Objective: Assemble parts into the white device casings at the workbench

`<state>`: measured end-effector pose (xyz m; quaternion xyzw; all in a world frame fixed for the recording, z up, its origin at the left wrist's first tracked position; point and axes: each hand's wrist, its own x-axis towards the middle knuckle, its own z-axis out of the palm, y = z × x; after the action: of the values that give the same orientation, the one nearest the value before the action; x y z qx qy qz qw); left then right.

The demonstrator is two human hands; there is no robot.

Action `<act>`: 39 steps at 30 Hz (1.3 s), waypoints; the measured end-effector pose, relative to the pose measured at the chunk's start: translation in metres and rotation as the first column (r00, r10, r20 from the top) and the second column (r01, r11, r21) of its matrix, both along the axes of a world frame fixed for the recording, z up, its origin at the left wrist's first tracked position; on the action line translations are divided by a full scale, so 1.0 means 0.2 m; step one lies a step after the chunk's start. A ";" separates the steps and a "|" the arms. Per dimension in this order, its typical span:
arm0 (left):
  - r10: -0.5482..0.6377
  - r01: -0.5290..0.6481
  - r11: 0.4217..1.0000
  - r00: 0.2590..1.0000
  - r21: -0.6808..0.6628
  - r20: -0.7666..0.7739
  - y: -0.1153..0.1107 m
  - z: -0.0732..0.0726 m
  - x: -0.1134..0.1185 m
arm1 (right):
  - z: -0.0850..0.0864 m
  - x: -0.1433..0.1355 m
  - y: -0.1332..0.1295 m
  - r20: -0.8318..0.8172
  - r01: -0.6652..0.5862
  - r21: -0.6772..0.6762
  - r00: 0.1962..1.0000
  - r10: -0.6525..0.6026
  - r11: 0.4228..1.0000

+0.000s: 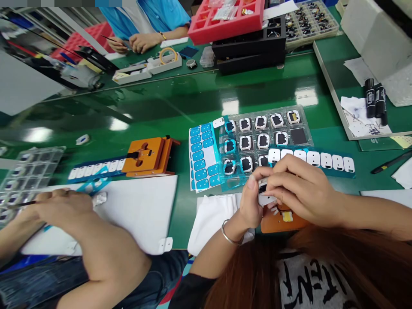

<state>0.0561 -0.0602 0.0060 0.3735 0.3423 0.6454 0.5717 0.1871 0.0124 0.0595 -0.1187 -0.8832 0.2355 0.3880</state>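
My left hand (252, 199), with a bangle on its wrist, is closed round a small white part (265, 199) above an orange fixture (273, 223). My right hand (299, 186) meets it from the right, its fingertips pinched at the same part. Just beyond my hands lies a strip of white stickers (313, 159), overlapping a clear tray (254, 133) of white watch-like cases with dark centres. A sheet of blue stickers (200, 165) lies against the tray's left side. White cloth (214, 214) is beside my left wrist.
A co-worker's hands (61, 206) are over a white mat (157, 197) at left, near another orange fixture (146, 156). Across the bench, a person's hands (138, 43) show near a red tray (225, 21). Black markers (375, 101) lie at right, with a pen (391, 162).
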 end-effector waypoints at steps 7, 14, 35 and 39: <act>0.024 -0.026 0.998 0.999 -0.051 -0.038 -0.01 -0.01 -0.01 | -0.01 -0.02 -0.01 -0.044 0.051 0.157 0.998 -0.044 0.986; 0.073 -0.072 0.997 0.996 0.026 -0.050 0.01 0.04 0.00 | 0.00 -0.02 -0.03 -0.066 0.091 0.243 0.995 -0.077 0.966; 0.035 -0.041 0.998 0.993 0.050 0.117 0.04 0.11 -0.04 | 0.02 0.02 -0.12 -0.114 0.065 0.315 0.993 -0.030 0.947; 0.037 -0.045 0.998 0.989 0.053 0.140 0.04 0.08 -0.04 | 0.06 0.04 -0.11 -0.179 0.061 0.269 0.984 -0.013 0.961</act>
<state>0.0486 -0.0525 0.0227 0.3364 0.2910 0.6907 0.5702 0.1960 -0.0102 0.0705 -0.0594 -0.8671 0.1136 0.4814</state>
